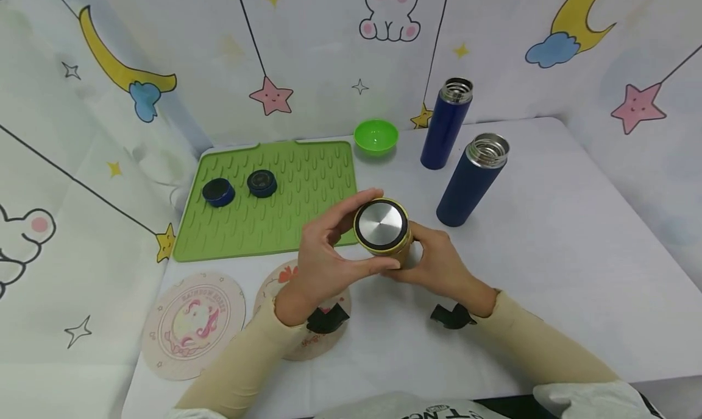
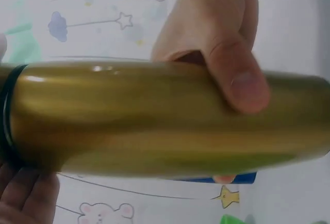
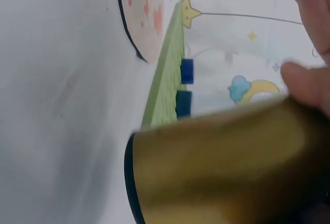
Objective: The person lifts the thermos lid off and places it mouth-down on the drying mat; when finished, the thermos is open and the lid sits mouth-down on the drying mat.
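Observation:
A gold insulated bottle [image 2: 129,121] stands upright between both hands over the table, its gold-rimmed lid [image 1: 381,225] with a brushed silver disc facing up. My left hand [image 1: 322,254] curls round the lid at the top, thumb along the near side and fingers round the far side. Lower on the body, my right hand [image 1: 445,265] grips the bottle, as the left wrist view shows. A dark ring [image 2: 8,113] marks the joint below the lid. The bottle's dark base [image 3: 133,177] shows in the right wrist view, apart from the tabletop.
Two lidless blue bottles, one farther back [image 1: 445,126] and one nearer [image 1: 466,187], stand at right. Two dark blue lids [image 1: 218,192] lie on a green drying mat [image 1: 307,193]. Behind is a green bowl [image 1: 376,137]; round placemats [image 1: 194,324] lie front left.

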The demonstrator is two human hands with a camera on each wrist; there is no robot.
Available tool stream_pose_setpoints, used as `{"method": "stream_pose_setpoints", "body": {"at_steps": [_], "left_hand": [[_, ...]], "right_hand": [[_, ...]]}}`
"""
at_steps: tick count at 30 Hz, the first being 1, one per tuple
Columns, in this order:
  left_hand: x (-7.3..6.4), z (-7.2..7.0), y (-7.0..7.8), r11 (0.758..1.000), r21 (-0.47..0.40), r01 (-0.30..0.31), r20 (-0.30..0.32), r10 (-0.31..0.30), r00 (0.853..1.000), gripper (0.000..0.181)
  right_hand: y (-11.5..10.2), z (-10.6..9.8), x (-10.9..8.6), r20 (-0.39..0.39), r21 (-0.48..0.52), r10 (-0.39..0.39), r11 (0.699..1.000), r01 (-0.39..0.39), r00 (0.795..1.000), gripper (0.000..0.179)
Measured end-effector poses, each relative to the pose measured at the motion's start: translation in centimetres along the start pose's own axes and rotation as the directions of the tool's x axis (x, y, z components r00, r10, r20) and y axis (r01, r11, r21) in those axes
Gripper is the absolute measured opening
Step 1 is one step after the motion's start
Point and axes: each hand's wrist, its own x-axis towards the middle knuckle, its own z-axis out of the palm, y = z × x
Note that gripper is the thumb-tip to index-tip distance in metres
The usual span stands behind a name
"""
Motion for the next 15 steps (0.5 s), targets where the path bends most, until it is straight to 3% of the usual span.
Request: {"method": "stream_pose_setpoints", "body": {"at_steps": [3, 5, 7, 9, 11, 13, 15], "left_hand": [[0.4, -0.9, 0.5, 0.999, -0.038, 0.004, 0.130, 0.001, 0.991, 0.099], [0.8, -1.6, 0.9, 0.998, -0.060, 0.000, 0.266, 0.016, 0.964, 0.101], [1.3, -2.1, 1.4, 0.997, -0.077, -0.009, 0.411, 0.040, 0.911, 0.101], [1.8, -2.5, 1.9, 0.996, -0.083, -0.024, 0.536, 0.065, 0.842, 0.097], [2.1, -2.7, 2.4, 0.995, -0.083, -0.058, 0.618, 0.097, 0.780, 0.093], [2.4, -2.8, 2.8, 0.992, -0.089, -0.086, 0.667, 0.124, 0.735, 0.087], [2.5, -2.8, 3.0, 0.989, -0.099, -0.111, 0.693, 0.149, 0.706, 0.080]], "right_hand": [[0.3, -0.5, 0.0, 0.072, 0.020, -0.027, 0.999, 0.026, 0.997, 0.069], [0.5, -0.8, -0.1, 0.127, 0.060, -0.067, 0.996, 0.060, 0.990, 0.070], [0.7, -1.0, -0.1, 0.189, 0.109, -0.126, 0.988, 0.107, 0.974, 0.068], [0.8, -1.2, -0.2, 0.257, 0.159, -0.187, 0.976, 0.149, 0.948, 0.069], [0.8, -1.2, -0.3, 0.317, 0.194, -0.233, 0.965, 0.177, 0.919, 0.070], [0.8, -1.2, -0.3, 0.363, 0.225, -0.262, 0.956, 0.188, 0.894, 0.071], [0.8, -1.2, -0.4, 0.376, 0.234, -0.282, 0.951, 0.204, 0.883, 0.068]]}}
